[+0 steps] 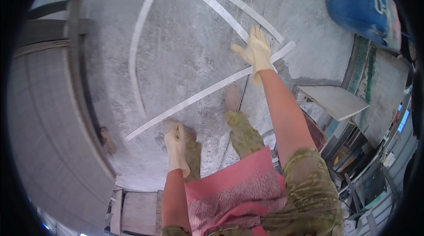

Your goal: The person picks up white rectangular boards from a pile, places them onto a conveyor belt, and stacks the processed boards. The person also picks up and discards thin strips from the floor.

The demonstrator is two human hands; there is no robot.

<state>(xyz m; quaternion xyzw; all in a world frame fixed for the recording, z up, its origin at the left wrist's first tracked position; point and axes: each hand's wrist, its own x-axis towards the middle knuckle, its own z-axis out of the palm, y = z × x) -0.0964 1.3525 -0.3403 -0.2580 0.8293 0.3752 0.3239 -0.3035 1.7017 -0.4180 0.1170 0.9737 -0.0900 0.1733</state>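
Note:
Both hands wear pale rubber gloves. My right hand (256, 49) is spread flat, palm down, over the crossing of white strips near the upper middle; whether it touches them I cannot tell. Below it a long white strip (198, 95) runs slantwise across the concrete floor. Two more strips, one (212, 2) reaching towards my right hand and one (243, 2) beside it, come from the top edge. Another strip (134, 47) curves down at the left. My left hand (175, 140) is closed near my left shoe, below the slanting strip; whether something thin is inside it I cannot tell.
A large board or panel with a wooden frame (78, 54) stands at the left. A blue barrel (357, 9) is at the upper right. Below it are a pale board (334, 98) and stacked scrap pieces. A wooden crate-like thing (139, 208) is at the bottom left.

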